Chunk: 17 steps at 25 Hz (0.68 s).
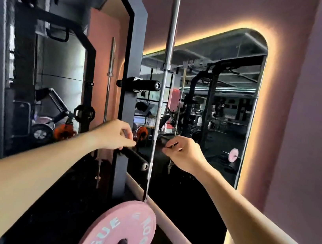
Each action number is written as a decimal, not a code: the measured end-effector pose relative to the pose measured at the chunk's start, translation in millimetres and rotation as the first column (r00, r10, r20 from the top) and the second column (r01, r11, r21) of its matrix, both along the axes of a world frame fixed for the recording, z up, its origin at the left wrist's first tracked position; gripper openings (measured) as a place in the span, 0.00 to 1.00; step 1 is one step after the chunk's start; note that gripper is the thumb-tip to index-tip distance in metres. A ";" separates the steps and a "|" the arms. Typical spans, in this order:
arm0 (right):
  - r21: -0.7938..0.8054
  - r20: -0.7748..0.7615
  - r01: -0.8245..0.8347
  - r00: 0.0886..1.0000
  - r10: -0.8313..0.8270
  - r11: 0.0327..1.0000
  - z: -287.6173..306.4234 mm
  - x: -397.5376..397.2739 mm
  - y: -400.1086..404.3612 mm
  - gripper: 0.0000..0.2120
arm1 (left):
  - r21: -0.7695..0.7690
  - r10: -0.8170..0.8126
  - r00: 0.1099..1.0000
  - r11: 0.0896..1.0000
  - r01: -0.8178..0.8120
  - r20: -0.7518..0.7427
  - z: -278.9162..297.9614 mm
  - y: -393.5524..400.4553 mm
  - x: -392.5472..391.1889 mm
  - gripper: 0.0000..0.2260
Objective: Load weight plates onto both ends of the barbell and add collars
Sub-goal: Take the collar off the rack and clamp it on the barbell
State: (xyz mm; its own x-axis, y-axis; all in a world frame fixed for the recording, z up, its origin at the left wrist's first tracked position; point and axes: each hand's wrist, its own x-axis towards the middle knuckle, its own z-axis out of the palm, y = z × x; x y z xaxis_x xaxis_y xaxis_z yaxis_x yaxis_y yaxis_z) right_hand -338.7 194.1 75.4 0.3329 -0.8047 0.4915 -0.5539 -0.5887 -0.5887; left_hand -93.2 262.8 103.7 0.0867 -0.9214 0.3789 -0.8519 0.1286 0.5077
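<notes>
Barbell (159,109): runs away from the camera beside the mirror (209,112); the pink plate (120,230) is already on its near end.
Left hand (115,136): fingers curled at the rack peg (136,158); contents unclear.
Right hand (182,154): pinches a small dark piece, perhaps a collar.
Advice: open the collar fully before sliding it on.

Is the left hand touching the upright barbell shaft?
Apart. The head view shows the left hand well to the left of the barbell, with dark background plainly visible between its fingertips and the shaft.
</notes>
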 end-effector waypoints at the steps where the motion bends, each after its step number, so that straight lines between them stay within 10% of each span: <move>1: 0.006 0.012 -0.012 1.000 0.011 1.000 -1.4 -0.7 -6.1 0.06 | 0.005 0.005 1.000 1.000 -0.005 0.008 -1.6 -3.9 -1.4 0.07; 17: 0.009 0.091 -0.310 0.947 0.308 0.951 32.9 127.7 -208.2 0.23 | -0.160 0.199 0.976 0.964 -0.212 -0.092 54.4 -167.4 101.6 0.12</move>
State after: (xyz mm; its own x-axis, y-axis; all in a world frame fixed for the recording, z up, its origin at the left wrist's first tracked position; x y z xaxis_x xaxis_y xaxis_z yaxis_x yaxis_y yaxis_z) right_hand -211.1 -14.1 108.3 0.5239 -0.6802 0.5127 -0.2926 -0.7090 -0.6416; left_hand 8.4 95.4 158.0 0.3009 -0.8045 0.5121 -0.8298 0.0438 0.5563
